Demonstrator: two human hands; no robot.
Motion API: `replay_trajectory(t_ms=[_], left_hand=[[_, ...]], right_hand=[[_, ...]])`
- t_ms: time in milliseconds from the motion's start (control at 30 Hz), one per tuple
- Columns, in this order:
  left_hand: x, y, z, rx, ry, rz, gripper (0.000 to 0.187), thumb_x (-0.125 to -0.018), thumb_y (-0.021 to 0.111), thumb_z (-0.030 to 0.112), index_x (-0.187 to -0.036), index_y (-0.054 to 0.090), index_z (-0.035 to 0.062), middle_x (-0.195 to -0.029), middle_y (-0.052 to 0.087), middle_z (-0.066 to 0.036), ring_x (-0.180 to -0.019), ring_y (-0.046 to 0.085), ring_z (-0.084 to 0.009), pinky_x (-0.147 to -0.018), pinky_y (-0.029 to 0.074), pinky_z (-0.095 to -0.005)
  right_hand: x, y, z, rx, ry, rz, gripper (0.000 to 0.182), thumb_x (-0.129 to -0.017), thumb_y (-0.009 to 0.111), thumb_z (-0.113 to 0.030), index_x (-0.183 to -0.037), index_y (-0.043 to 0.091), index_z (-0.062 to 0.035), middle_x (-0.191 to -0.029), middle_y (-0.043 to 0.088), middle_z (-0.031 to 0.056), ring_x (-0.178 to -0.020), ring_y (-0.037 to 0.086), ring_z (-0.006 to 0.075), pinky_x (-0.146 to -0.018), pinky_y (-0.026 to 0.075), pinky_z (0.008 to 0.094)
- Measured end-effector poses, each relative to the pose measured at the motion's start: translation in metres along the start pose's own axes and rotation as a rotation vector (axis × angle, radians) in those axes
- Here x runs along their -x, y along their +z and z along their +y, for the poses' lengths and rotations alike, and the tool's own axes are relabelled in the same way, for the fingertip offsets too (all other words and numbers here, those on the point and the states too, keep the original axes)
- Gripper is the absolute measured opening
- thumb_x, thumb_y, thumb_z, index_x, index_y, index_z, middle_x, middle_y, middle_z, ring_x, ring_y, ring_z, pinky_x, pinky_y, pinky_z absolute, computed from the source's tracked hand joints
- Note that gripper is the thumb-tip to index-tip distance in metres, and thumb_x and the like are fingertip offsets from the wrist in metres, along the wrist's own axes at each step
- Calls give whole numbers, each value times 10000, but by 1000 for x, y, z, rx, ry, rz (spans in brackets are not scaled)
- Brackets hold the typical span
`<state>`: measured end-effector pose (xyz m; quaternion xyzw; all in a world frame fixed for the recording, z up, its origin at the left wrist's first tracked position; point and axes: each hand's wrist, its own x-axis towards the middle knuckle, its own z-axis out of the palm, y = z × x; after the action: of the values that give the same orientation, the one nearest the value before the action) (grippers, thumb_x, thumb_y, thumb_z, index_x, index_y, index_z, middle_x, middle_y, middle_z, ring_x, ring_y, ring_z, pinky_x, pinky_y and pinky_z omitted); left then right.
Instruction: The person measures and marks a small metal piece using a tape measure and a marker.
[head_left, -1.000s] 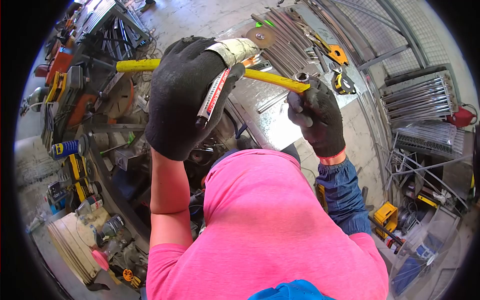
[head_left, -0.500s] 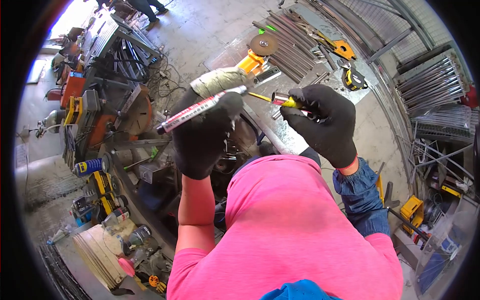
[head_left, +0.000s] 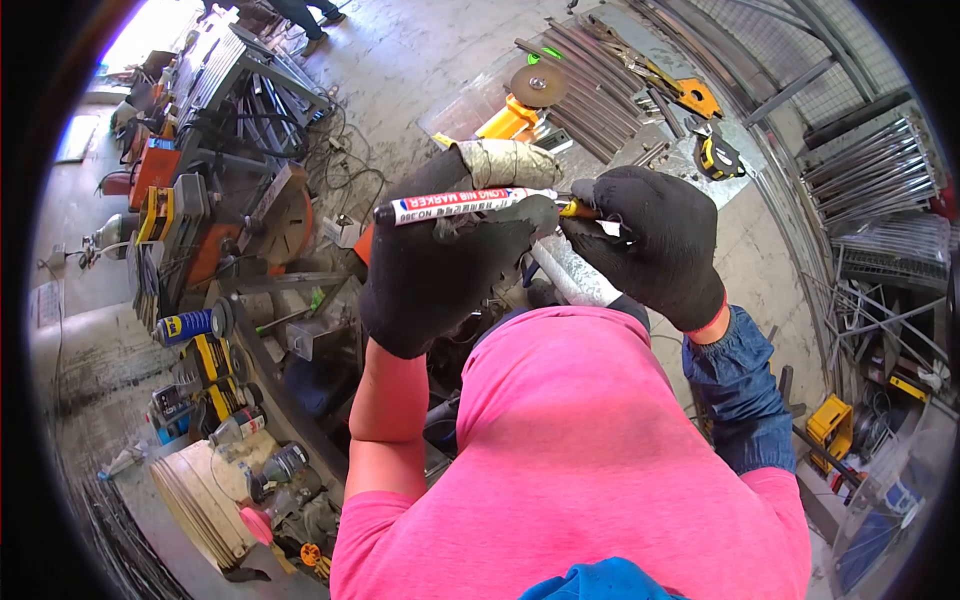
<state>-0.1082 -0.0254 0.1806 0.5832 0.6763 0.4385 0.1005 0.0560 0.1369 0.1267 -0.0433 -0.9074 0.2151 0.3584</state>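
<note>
My left hand point(head_left: 440, 270), in a black glove with a pale wrapping point(head_left: 510, 162) round one finger, grips a white marker point(head_left: 455, 205). Its label reads "LONG NIB MARKER", its dark end points left, and its white tip end reaches the right hand's fingertips. My right hand point(head_left: 650, 240), also black-gloved, is closed on a small yellow-and-dark tube-shaped piece point(head_left: 572, 209) that meets the marker's tip end. Fingers hide most of this piece.
Beyond the hands, metal bars point(head_left: 590, 90), an orange angle grinder point(head_left: 510, 120) and a tape measure point(head_left: 718, 157) lie on a metal sheet. A cluttered bench with a blue spray can point(head_left: 185, 326) runs along the left. Steel racks point(head_left: 870, 180) stand right. A person's legs point(head_left: 300, 18) show far off.
My left hand has moved right and turned the marker nearly level. The gap to the right hand's piece has closed, and the thin yellow rod seen between them is now hidden.
</note>
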Motion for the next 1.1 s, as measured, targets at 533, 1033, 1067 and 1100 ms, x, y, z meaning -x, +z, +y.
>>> replay_trajectory(t_ms=[533, 1033, 1067, 1100], left_hand=[[-15, -4, -15, -413, 364, -36, 177, -866, 787, 130, -1025, 791, 52, -1030, 769, -109, -890, 755, -258, -796, 605, -369], [-18, 1, -24, -186, 241, -54, 142, -877, 767, 101, -1015, 785, 77, -1008, 740, -97, -891, 740, -237, -744, 587, -347], [-21, 0, -26, -301, 366, -49, 140, -879, 770, 109, -1014, 780, 70, -983, 744, -97, -874, 741, -230, -734, 583, -344], [-22, -1, -27, -415, 489, -44, 141, -882, 772, 116, -1012, 776, 62, -957, 747, -97, -857, 743, -222, -725, 579, -342]], right_hand=[[-5, 2, 1, -55, 83, 24, 332, -749, 932, -169, -1023, 770, -76, -894, 756, 82, -730, 742, 189, -621, 569, 308], [-6, 3, 1, 18, 117, 12, 297, -785, 898, -250, -1011, 757, -118, -841, 739, 55, -708, 732, 204, -619, 554, 322], [-6, 3, 0, 12, 127, 1, 311, -774, 922, -194, -998, 748, -65, -825, 743, 78, -714, 746, 188, -625, 564, 302], [-5, 4, 0, 11, 128, -1, 311, -774, 922, -194, -998, 748, -65, -825, 743, 78, -714, 746, 188, -625, 564, 302]])
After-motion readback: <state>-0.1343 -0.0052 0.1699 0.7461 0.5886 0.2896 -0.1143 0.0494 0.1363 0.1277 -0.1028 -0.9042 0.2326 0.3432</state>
